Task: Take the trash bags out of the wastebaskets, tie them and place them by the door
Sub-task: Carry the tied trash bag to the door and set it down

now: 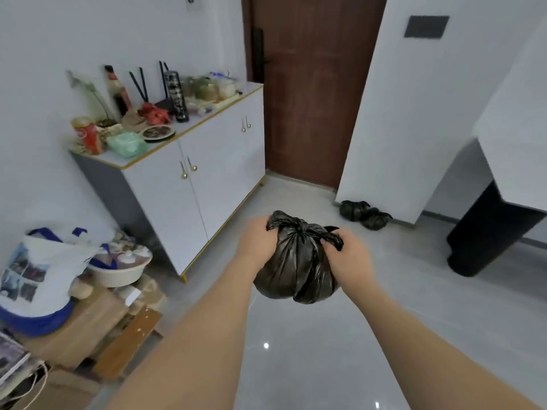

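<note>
A black trash bag (297,267) is held up over the floor. One ear is pinched by the left hand (258,238), one by the right hand (347,253). The knot looks done. Next, it should be set by the door (310,90), near two tied bags (365,215).
</note>
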A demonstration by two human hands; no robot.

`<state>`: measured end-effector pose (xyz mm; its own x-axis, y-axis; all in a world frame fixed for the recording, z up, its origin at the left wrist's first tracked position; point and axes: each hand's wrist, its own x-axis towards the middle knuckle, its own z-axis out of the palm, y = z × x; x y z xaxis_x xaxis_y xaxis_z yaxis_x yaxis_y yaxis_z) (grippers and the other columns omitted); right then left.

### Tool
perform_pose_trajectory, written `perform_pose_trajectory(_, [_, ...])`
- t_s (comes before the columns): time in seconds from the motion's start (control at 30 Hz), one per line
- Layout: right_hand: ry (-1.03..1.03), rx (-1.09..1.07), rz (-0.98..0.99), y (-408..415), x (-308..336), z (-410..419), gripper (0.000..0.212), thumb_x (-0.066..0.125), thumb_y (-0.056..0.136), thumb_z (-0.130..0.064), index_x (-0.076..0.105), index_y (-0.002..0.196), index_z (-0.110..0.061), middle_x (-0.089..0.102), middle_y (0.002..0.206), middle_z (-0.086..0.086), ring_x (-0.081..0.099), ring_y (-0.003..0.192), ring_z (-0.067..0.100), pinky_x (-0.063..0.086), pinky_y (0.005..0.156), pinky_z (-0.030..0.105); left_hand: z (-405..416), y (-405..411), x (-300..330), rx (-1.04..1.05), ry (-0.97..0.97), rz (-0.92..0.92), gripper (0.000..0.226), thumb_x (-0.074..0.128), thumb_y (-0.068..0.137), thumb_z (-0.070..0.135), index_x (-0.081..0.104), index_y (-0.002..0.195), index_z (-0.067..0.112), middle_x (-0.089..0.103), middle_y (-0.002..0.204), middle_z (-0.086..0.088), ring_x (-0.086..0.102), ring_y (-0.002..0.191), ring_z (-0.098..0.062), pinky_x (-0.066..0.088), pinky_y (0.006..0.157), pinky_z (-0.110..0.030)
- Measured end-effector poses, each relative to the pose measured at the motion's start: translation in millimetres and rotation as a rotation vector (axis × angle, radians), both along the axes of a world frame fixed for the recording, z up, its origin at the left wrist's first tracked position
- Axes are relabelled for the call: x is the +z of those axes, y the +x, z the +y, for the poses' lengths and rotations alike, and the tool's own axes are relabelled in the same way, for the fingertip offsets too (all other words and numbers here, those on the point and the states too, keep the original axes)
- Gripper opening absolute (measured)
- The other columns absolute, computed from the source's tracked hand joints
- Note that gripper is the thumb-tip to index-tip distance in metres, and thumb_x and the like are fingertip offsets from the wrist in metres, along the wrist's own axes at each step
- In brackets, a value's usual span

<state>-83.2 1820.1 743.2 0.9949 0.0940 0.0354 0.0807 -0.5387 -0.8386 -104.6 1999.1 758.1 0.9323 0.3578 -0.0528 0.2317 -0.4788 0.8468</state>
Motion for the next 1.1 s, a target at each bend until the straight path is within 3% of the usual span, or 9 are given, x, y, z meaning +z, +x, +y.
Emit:
perform_pose_trajectory(0.13, [0.018, -0.056, -0.046, 51, 4, -37, 0.015, 0.056, 0.094, -0.027, 0.062, 0.087, -0.015, 0.065, 0.082, -0.001, 0.059, 0.077, 0.016, 0.047, 0.067, 0.031, -35, 62, 6, -0.061, 0.049, -0.008, 0.026, 0.047, 0.096, 0.017, 0.056, 0.073, 0.024, 0.060, 0.077, 0.006, 0.056, 0.080, -0.018, 0.038, 0.062, -0.027])
perform_pose_trajectory(0.27, [0.022, -0.068, -0.065, 112, -1, -55, 0.014, 0.057, 0.093, -0.029, 0.061, 0.088, -0.016, 0.063, 0.082, -0.004, 0.059, 0.080, 0.015, 0.048, 0.071, 0.034, -53, 122, 7, -0.043, -0.002, -0.022, 0.020, 0.048, 0.096, 0.019, 0.067, 0.093, 0.017, 0.068, 0.094, -0.001, 0.059, 0.089, -0.020, 0.042, 0.075, -0.028])
perform_pose_trajectory(0.43, [0.010, -0.054, -0.024, 193, -13, -66, 0.015, 0.058, 0.092, -0.032, 0.060, 0.086, -0.018, 0.063, 0.082, -0.005, 0.059, 0.080, 0.015, 0.047, 0.071, 0.033, -60, 213, 0, -0.002, -0.050, 0.036, 0.021, 0.050, 0.094, 0.020, 0.069, 0.104, 0.017, 0.069, 0.099, -0.002, 0.062, 0.093, -0.021, 0.050, 0.087, -0.036])
perform_pose_trajectory(0.53, [0.058, -0.086, -0.001, 257, -19, -82, 0.014, 0.059, 0.092, -0.027, 0.062, 0.086, -0.016, 0.064, 0.084, -0.002, 0.059, 0.081, 0.015, 0.049, 0.073, 0.035, -72, 285, -12, -0.061, -0.058, 0.046, 0.020, 0.051, 0.093, 0.020, 0.069, 0.101, 0.016, 0.071, 0.097, -0.004, 0.064, 0.092, -0.022, 0.050, 0.087, -0.038])
perform_pose_trajectory(0.67, [0.045, -0.155, 0.010, 342, -23, -117, 0.011, 0.061, 0.091, -0.024, 0.062, 0.083, -0.017, 0.063, 0.080, -0.006, 0.058, 0.076, 0.010, 0.044, 0.066, 0.028, -103, 384, -27, -0.172, -0.109, 0.086, 0.022, 0.050, 0.097, 0.020, 0.067, 0.109, 0.016, 0.069, 0.102, -0.002, 0.063, 0.095, -0.021, 0.049, 0.084, -0.034])
perform_pose_trajectory(0.83, [0.010, -0.272, 0.015, 447, -20, -184, 0.006, 0.061, 0.091, -0.021, 0.065, 0.091, -0.017, 0.062, 0.089, -0.005, 0.056, 0.085, 0.014, 0.039, 0.072, 0.027, -174, 503, -31, -0.304, -0.171, 0.126, 0.015, 0.051, 0.098, 0.017, 0.064, 0.098, 0.022, 0.065, 0.088, 0.007, 0.059, 0.083, -0.009, 0.045, 0.070, -0.025])
perform_pose_trajectory(0.97, [0.001, -0.335, 0.022, 544, -31, -247, 0.007, 0.057, 0.090, -0.026, 0.062, 0.090, -0.020, 0.061, 0.095, 0.000, 0.058, 0.091, 0.019, 0.045, 0.077, 0.033, -239, 597, -30, -0.374, -0.171, 0.126, 0.020, 0.051, 0.098, 0.016, 0.063, 0.086, 0.027, 0.064, 0.084, 0.012, 0.060, 0.083, -0.010, 0.046, 0.072, -0.026])
perform_pose_trajectory(1.1, [0.025, -0.316, 0.017, 630, -38, -302, 0.009, 0.057, 0.090, -0.024, 0.062, 0.095, -0.018, 0.059, 0.101, 0.001, 0.057, 0.091, 0.017, 0.042, 0.077, 0.029, -290, 681, -36, -0.365, -0.180, 0.111, 0.018, 0.052, 0.097, 0.018, 0.070, 0.093, 0.018, 0.071, 0.093, 0.005, 0.063, 0.084, -0.010, 0.048, 0.074, -0.024])
